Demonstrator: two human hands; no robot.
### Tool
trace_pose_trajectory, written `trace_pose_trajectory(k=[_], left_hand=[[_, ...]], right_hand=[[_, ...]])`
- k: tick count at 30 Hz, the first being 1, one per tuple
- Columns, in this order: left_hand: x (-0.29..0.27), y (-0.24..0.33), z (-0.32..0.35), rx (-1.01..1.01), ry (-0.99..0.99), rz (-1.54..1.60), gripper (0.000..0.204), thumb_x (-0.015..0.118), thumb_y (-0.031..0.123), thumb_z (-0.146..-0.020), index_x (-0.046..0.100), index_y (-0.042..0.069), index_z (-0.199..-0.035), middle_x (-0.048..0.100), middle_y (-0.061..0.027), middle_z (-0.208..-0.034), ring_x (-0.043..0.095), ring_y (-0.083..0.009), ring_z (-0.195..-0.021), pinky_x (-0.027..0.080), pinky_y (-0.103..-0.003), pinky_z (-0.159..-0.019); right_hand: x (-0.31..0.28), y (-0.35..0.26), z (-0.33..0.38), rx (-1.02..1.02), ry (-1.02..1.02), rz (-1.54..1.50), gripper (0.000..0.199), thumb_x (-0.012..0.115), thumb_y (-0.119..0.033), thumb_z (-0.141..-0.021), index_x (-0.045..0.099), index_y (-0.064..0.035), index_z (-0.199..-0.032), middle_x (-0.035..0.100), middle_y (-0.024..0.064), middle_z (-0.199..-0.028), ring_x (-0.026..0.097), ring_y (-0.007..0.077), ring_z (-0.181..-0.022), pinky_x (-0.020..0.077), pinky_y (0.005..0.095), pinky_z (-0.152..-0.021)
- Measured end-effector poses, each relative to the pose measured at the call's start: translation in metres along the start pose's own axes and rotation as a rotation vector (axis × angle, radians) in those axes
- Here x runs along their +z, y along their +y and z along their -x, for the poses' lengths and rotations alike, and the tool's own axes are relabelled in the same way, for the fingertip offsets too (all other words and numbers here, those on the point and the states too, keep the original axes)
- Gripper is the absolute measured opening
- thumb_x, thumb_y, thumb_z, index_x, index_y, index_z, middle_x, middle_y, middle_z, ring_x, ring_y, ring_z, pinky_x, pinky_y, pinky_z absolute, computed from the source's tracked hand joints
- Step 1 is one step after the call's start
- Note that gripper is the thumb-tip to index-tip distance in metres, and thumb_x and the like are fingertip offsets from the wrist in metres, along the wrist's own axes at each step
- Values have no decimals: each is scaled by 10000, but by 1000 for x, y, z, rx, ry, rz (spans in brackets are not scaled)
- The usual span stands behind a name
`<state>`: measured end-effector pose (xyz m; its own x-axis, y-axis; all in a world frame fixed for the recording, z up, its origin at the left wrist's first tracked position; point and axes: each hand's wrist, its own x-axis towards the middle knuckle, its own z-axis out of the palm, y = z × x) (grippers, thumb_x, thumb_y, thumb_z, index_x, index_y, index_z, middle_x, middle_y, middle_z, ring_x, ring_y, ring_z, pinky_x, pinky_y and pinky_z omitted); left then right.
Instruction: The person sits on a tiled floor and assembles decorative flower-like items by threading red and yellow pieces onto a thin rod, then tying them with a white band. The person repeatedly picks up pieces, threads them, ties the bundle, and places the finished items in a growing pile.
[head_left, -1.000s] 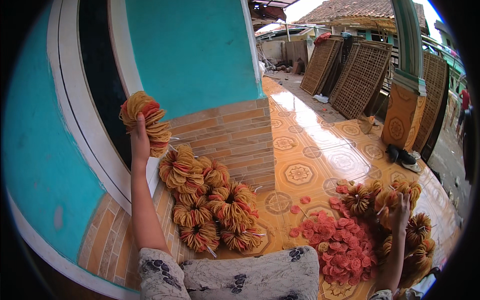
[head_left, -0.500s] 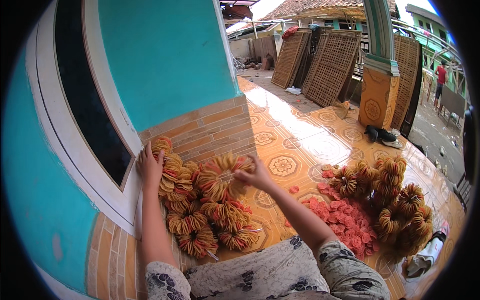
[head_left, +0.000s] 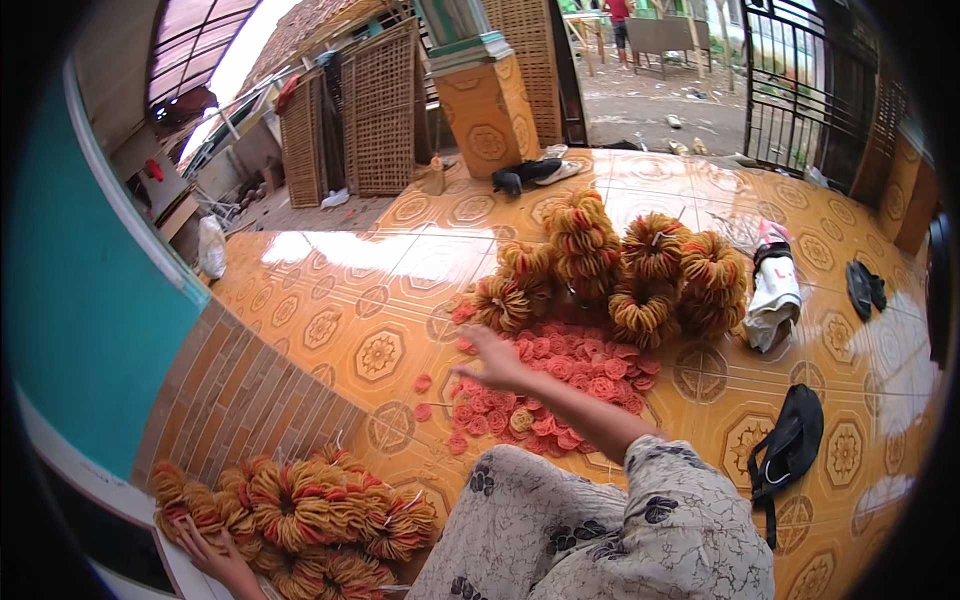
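My left hand [head_left: 215, 560] rests with fingers spread on the edge of a heap of strung rings [head_left: 290, 505] at lower left. These rings are made of many thin round discs, mostly yellow-brown with some red ones among them. My right hand [head_left: 490, 362] is open and holds nothing. It hovers at the left side of a pile of loose pinkish-red lacy discs [head_left: 570, 385] on the floor. One yellowish disc [head_left: 521, 420] lies among the red ones. Behind the pile stand several stacks of yellow-brown rings [head_left: 585, 250].
Two loose red discs lie apart on the patterned orange tile floor [head_left: 380, 352]. To the right are a white-and-black bag [head_left: 775, 295], a black bag with a strap [head_left: 790, 445] and dark sandals [head_left: 865, 290]. A tiled pillar [head_left: 490, 115] and woven racks [head_left: 380, 110] stand farther back.
My view has swung right. The right hand has let go of the ring, which now lies on the left heap, and moved over to the red discs. My left hand stays at the heap.
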<state>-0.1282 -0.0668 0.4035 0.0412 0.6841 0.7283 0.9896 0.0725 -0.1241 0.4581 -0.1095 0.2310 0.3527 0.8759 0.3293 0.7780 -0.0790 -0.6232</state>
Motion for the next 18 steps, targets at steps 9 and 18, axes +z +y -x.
trace_pose_trajectory(k=[9,18], left_hand=[[-22,179,61,17,-295,1033,555,572,304,-996,404,39,-1454,424,-136,-1497,405,-290,-1386,367,-464,-1099],[1,482,176,-425,-1820,2254,672,392,557,-1003,305,71,-1458,424,-155,-1477,474,-291,-1306,393,-435,-1112]], right_hand=[[-283,287,133,992,233,843,1019,768,-533,-741,256,-132,-1526,406,199,-1474,299,364,-1428,155,624,-1155],[-287,185,127,351,498,162,777,676,-586,-808,485,-95,-1379,677,132,-1059,614,247,-1073,241,495,-1155]])
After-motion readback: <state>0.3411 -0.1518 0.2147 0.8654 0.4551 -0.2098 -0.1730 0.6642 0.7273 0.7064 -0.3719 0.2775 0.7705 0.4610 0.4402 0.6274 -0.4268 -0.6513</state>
